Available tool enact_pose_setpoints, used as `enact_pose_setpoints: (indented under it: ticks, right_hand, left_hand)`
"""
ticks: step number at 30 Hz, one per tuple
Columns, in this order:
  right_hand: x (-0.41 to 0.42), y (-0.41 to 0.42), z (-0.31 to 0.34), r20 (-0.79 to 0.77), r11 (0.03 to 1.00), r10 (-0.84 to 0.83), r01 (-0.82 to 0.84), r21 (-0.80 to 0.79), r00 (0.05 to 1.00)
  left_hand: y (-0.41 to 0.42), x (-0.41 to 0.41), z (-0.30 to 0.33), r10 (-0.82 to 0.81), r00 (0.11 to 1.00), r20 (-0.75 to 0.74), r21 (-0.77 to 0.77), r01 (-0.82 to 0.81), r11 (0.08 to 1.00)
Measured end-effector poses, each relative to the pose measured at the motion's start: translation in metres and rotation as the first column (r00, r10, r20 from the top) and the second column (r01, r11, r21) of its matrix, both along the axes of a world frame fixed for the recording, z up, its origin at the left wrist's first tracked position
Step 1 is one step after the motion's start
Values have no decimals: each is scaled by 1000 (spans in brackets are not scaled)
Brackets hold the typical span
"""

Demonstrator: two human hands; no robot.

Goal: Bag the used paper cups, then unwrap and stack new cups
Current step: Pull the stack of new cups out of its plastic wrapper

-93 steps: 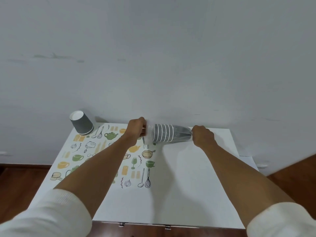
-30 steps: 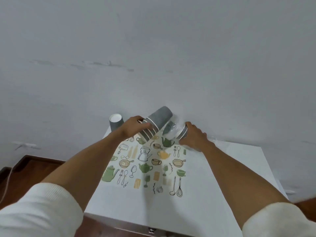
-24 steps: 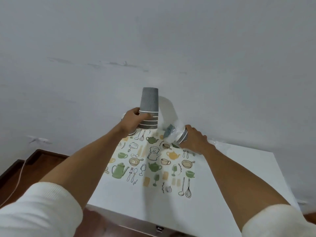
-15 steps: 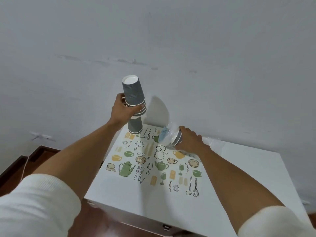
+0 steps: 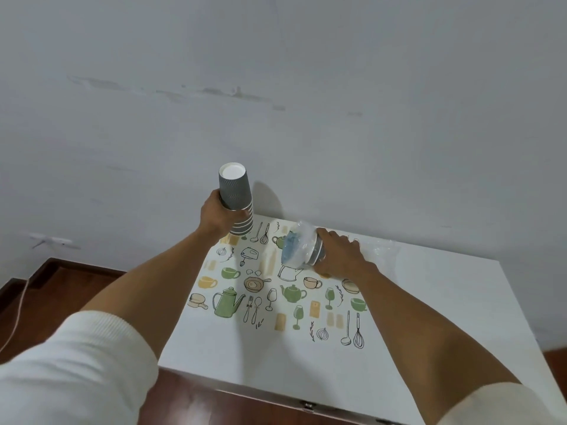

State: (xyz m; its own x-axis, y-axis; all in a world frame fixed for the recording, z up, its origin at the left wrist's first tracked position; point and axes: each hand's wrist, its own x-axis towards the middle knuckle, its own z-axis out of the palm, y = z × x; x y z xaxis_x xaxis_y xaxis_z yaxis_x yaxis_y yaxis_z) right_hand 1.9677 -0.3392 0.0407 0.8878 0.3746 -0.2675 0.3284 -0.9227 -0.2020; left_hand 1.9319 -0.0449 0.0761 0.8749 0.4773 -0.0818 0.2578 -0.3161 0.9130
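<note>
Head view
Left hand (image 5: 218, 216): raised over the far left corner of the table, fingers curled round a stack of grey cups (image 5: 237, 201).
Stack of grey cups: nested and upside down, white base on top, white rims banded at the lower end; its bottom edge sits low by the table's far edge, and whether it touches the surface cannot be told.
Right hand (image 5: 339, 256): resting low on the table, fingers wrapped round the wrapped cups (image 5: 302, 251).
Wrapped cups: a short grey bundle lying on its side inside clear plastic wrap (image 5: 293, 246), the open end facing left; how many cups are left in it is hard to make out.
Loose plastic (image 5: 382, 248): crumpled on the table just right of the right hand.
Table (image 5: 429, 317): white top, with a printed kitchenware pattern (image 5: 276, 294) across its left half.
Wall (image 5: 306, 87): pale, scuffed, right behind the table.
</note>
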Motion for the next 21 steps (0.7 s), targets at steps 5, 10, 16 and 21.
enact_pose_setpoints:
  ticks: [5,10,16,21]
  right_hand:
    - [1,2,-1,-1,1000,-11,11,4,1000]
    - [0,0,-1,-15,1000,-3,4,29,1000]
    - [2,-12,13,-109,998,49,-46,34,993]
    - [10,-34,27,-149,981,-41,12,-194,988]
  left_hand:
    - [5,2,-17,6,1000,-14,13,-5,1000]
    - [1,-2,-20,24,994,-104,19,-22,1000]
    - [-33,-20,-33,44,856,-515,26,-36,999]
    - [-73,-15,-23,-276,919,-282,-208,222,953]
